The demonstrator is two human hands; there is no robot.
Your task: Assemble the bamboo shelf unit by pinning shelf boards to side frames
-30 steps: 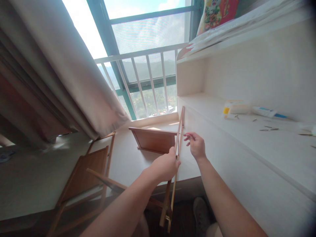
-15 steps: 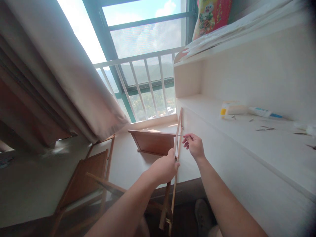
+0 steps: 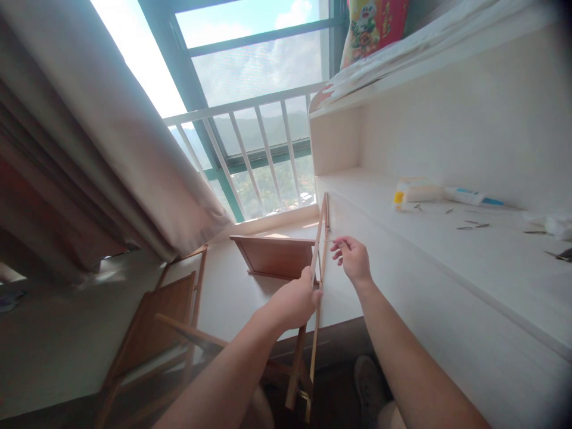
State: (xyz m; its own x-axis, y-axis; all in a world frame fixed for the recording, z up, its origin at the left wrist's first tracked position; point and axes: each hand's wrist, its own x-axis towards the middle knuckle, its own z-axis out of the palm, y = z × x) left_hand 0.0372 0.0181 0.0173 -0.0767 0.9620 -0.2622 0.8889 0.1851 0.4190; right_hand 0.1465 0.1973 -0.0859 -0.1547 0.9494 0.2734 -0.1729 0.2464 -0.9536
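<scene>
My left hand is wrapped round a narrow wooden bar of a jointed wooden frame. A brown wooden panel with raised edges meets that bar on its left side. Just right of the bar, my right hand pinches a thin metal rod between thumb and fingers. The rod points left at the bar, level with the panel's upper edge; its exact kind is too small to tell. Crossed wooden legs hang below my left hand, past the edge of the white surface.
A second wooden frame with a panel leans at the left. On the white shelf at the right lie several metal screws, a yellow-and-white pack and a white-and-blue tube. A curtain and window railing stand behind.
My view has shifted slightly. Both hands keep their holds on the bar and the rod, and the frame stays in about the same place.
</scene>
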